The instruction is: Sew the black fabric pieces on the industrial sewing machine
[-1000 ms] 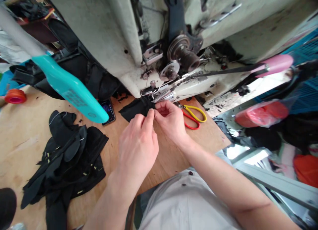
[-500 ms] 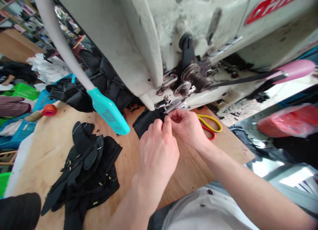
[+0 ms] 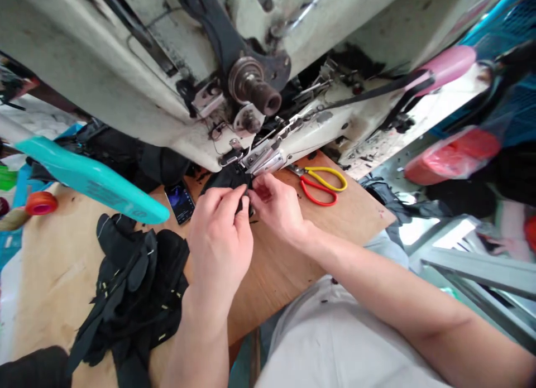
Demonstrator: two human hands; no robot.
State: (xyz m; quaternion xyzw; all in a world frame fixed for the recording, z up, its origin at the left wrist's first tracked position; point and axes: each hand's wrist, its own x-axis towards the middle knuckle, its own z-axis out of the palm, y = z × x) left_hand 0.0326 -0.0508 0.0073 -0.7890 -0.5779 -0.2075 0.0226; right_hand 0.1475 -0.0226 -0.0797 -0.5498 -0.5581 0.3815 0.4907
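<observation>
A piece of black fabric [image 3: 224, 178] lies at the needle area of the sewing machine [image 3: 167, 109], partly covered by my fingers. My left hand [image 3: 221, 220] is closed on the fabric, thumb and forefinger pinching its near edge. Just beside it, my right hand [image 3: 276, 204] is closed with its fingertips at the same fabric's right edge, close to the metal guide [image 3: 268, 158]. The fingertips hide how much cloth each hand grips. Scissors [image 3: 320, 184] with one yellow and one red handle rest right of my right hand.
Black cut pieces [image 3: 142, 282] lie heaped on the wooden table [image 3: 50, 271] at left. A phone [image 3: 180, 201] sits behind my left hand. A turquoise lamp [image 3: 96, 178] overhangs the left side. An orange-red tape roll [image 3: 41, 203] stands at far left; a pink-covered lever [image 3: 448, 70] juts out right.
The view has moved closer to the machine and shifted right. Both hands stay at the fabric, now gathered closer to my fingers. The phone and more of the scissors have come into sight.
</observation>
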